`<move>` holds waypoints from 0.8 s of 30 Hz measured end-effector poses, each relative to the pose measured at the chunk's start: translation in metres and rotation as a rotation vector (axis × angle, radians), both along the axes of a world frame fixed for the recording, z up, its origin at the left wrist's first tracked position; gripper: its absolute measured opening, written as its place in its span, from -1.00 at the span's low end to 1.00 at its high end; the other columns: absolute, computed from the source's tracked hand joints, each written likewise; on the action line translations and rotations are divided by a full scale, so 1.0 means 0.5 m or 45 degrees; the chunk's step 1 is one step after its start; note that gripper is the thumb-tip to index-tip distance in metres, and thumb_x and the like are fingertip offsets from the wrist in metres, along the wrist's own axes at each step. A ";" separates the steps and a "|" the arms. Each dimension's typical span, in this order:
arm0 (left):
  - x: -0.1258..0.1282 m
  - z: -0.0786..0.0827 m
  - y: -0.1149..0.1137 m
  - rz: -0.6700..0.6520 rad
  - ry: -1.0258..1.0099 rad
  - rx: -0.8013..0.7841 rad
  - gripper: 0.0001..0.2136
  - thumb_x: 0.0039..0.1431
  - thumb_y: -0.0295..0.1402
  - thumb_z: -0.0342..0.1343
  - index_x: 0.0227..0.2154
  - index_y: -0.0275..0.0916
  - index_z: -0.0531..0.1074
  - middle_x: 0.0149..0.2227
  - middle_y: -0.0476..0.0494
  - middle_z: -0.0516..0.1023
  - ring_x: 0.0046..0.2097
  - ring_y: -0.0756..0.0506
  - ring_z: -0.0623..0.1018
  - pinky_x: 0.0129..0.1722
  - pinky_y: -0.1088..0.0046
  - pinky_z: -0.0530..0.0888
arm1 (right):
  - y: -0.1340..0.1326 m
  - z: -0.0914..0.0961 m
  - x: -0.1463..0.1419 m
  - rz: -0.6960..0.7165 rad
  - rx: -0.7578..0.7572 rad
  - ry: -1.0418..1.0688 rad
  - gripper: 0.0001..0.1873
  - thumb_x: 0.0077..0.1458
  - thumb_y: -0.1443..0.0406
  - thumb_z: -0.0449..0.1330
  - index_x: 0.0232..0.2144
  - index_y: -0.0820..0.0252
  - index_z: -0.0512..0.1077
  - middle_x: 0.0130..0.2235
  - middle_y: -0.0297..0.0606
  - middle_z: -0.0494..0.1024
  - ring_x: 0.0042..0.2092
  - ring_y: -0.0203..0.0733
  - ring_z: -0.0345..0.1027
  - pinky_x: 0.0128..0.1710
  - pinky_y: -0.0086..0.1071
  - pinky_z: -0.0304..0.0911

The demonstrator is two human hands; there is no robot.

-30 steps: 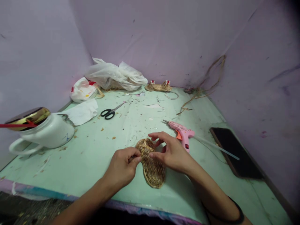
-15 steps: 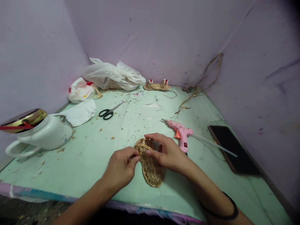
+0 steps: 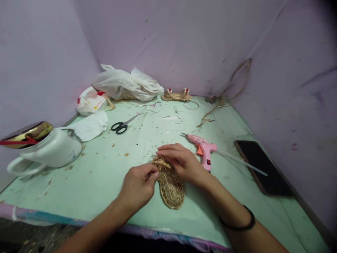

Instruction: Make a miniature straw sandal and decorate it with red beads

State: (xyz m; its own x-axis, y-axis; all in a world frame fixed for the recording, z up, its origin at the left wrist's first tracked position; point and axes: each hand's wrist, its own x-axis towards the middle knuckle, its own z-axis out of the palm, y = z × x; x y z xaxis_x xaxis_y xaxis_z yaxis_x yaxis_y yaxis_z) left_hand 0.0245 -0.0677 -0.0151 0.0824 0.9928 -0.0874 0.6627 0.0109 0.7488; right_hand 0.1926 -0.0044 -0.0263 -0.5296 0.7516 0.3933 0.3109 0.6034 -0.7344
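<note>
A small woven straw slipper sole [image 3: 172,191] lies on the table in front of me, with a braided strap [image 3: 163,162] across its upper part. At the sole's left edge, my left hand [image 3: 139,184] is closed in a pinch, with the strap's left end at its fingertips. My right hand [image 3: 184,163] arches over the sole's upper right side, fingers stretched out and thumb hidden. Whether its fingertips press on the strap cannot be made out. To the right of this hand lies a pink glue gun [image 3: 204,147] with a glue stick [image 3: 242,161] sticking out behind.
Black-handled scissors [image 3: 123,125] lie at left centre. A white teapot-like pot [image 3: 55,151] stands far left, near a paper sheet [image 3: 92,126]. At the back are plastic bags [image 3: 129,84], a finished-looking straw slipper [image 3: 176,96] and straw strands [image 3: 210,114]. A phone [image 3: 262,168] lies right.
My right hand has shifted left and forward over the sole's upper part, its fingers now straighter. The strap shows more plainly across the sole. My left hand has barely moved, still pinching.
</note>
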 end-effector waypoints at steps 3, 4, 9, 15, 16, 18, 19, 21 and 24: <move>0.001 0.000 0.000 0.024 -0.054 0.016 -0.83 0.06 -0.34 -0.01 -0.47 -0.24 0.47 -0.49 -0.05 0.53 -0.44 -0.05 0.45 -0.39 0.42 0.35 | 0.015 -0.002 -0.001 0.020 -0.058 -0.020 -0.69 -0.01 0.49 0.11 -0.30 0.08 0.54 -0.23 -0.26 0.58 -0.19 -0.17 0.38 -0.16 -0.24 0.28; 0.000 -0.001 0.000 0.053 -0.082 0.024 -0.83 0.06 -0.33 0.01 -0.46 -0.24 0.48 -0.48 -0.06 0.54 -0.43 -0.06 0.46 -0.38 0.42 0.36 | 0.019 -0.002 -0.001 -0.024 -0.092 -0.001 -0.70 -0.03 0.49 0.10 -0.34 0.09 0.55 -0.28 -0.27 0.58 -0.22 -0.18 0.38 -0.17 -0.26 0.28; -0.012 0.004 0.004 0.313 -0.222 0.128 -0.80 0.03 -0.26 0.04 -0.41 -0.26 0.48 -0.53 -0.05 0.53 -0.50 -0.04 0.44 -0.50 0.46 0.35 | 0.023 -0.004 -0.004 -0.340 -0.290 0.060 -0.70 -0.04 0.48 0.04 -0.32 0.21 0.52 -0.33 -0.21 0.58 -0.32 -0.19 0.42 -0.29 -0.30 0.31; -0.011 0.036 0.035 0.159 -0.070 0.234 -0.82 0.05 -0.31 0.05 -0.41 -0.25 0.52 -0.44 -0.08 0.53 -0.44 -0.04 0.44 -0.42 0.44 0.35 | 0.019 -0.006 -0.010 -0.407 -0.550 0.118 -0.71 -0.01 0.40 0.06 -0.25 0.25 0.51 -0.35 -0.21 0.61 -0.37 -0.21 0.45 -0.38 -0.36 0.34; -0.008 0.041 0.040 0.103 -0.015 0.241 -0.81 0.06 -0.30 0.05 -0.37 -0.24 0.53 -0.42 -0.08 0.52 -0.43 -0.04 0.44 -0.39 0.42 0.35 | 0.018 -0.005 -0.010 -0.399 -0.566 0.130 -0.71 -0.01 0.39 0.07 -0.24 0.25 0.51 -0.34 -0.20 0.61 -0.36 -0.21 0.46 -0.36 -0.35 0.35; 0.001 0.048 0.050 0.014 0.070 0.255 -0.80 0.06 -0.30 0.06 -0.31 -0.20 0.53 -0.39 -0.08 0.49 -0.40 -0.05 0.43 -0.36 0.40 0.34 | 0.017 -0.004 -0.012 -0.388 -0.582 0.149 -0.70 -0.01 0.39 0.08 -0.22 0.25 0.52 -0.32 -0.21 0.62 -0.33 -0.20 0.46 -0.31 -0.34 0.35; 0.005 0.050 0.055 -0.014 0.090 0.262 -0.81 0.05 -0.31 0.07 -0.31 -0.19 0.53 -0.39 -0.07 0.47 -0.40 -0.05 0.42 -0.37 0.40 0.34 | 0.016 -0.003 -0.013 -0.386 -0.585 0.156 -0.70 -0.01 0.38 0.09 -0.22 0.25 0.52 -0.32 -0.21 0.62 -0.32 -0.20 0.46 -0.30 -0.33 0.35; 0.013 0.055 0.063 -0.050 0.096 0.272 -0.87 0.02 -0.38 0.08 -0.41 -0.19 0.53 -0.41 -0.06 0.45 -0.38 -0.05 0.41 -0.38 0.42 0.32 | 0.014 0.000 -0.016 -0.386 -0.585 0.163 -0.71 0.00 0.38 0.09 -0.23 0.23 0.52 -0.32 -0.23 0.62 -0.33 -0.21 0.45 -0.29 -0.31 0.35; 0.016 0.068 0.073 -0.037 0.077 0.277 -0.89 -0.03 -0.46 0.06 -0.56 -0.24 0.48 -0.46 -0.05 0.44 -0.42 -0.02 0.38 -0.41 0.45 0.28 | 0.008 0.007 -0.016 -0.386 -0.568 0.162 -0.71 0.01 0.36 0.08 -0.20 0.21 0.50 -0.29 -0.23 0.61 -0.30 -0.20 0.44 -0.26 -0.28 0.33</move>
